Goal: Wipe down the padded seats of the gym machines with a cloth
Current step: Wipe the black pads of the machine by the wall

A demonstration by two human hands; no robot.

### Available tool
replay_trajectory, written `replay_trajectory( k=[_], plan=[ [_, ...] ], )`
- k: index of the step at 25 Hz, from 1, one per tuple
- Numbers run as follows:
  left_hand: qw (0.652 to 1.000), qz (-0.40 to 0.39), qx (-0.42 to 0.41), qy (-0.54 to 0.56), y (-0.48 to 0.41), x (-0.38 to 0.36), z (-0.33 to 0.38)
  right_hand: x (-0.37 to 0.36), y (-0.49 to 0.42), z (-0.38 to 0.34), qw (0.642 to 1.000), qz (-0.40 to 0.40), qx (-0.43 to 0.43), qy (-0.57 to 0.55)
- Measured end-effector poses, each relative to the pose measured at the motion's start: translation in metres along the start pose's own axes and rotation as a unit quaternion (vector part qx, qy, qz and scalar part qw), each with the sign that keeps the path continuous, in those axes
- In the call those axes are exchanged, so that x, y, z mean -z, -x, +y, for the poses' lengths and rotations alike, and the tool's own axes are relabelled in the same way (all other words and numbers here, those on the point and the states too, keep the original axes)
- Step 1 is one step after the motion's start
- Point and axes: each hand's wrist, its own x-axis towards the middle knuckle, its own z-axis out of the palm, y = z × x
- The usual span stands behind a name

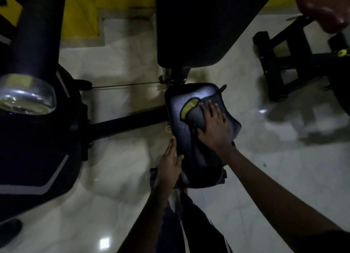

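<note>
A black padded seat [182, 135] of a gym machine sits in the middle of the head view. A grey cloth [216, 103] with a yellow corner lies spread over its far right part. My right hand [213, 123] presses flat on the cloth with straight fingers. My left hand [169, 163] rests against the seat's near left edge, fingers straight along the side and thumb on top of the pad. The near right end of the seat is hidden under my right forearm.
A black backrest pad [198, 29] rises just beyond the seat. A dark machine housing with a chrome cap [26, 95] stands at the left, joined by a black bar [128, 123]. Another machine's black frame [280, 63] and a reddish pad [322, 10] are at the right. Pale glossy floor surrounds them.
</note>
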Motion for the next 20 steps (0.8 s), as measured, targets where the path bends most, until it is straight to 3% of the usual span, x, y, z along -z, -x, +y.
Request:
replay_trajectory(
  k=[3,5,8,12,16,20],
  plan=[
    [1.0,0.021,-0.002,-0.01,0.004,-0.006,0.003,0.01,-0.047,-0.008,0.999,0.021,-0.042,-0.016],
    [0.999,0.022,0.009,-0.022,0.006,-0.008,0.004,0.017,-0.06,-0.009,0.999,0.036,-0.026,-0.006],
    [0.999,0.029,0.024,-0.028,0.005,-0.007,0.007,0.013,-0.043,-0.01,0.996,0.049,0.077,0.017],
    [0.995,0.073,0.038,-0.055,0.014,-0.017,0.012,0.005,-0.017,0.016,0.968,-0.046,0.241,0.055],
    [0.991,0.122,0.043,-0.032,0.038,-0.036,0.011,0.011,-0.058,0.012,0.979,0.041,0.194,0.048],
    [0.986,0.152,0.064,-0.021,0.043,-0.042,0.009,0.011,-0.087,-0.023,0.979,0.03,0.191,0.06]
  ],
)
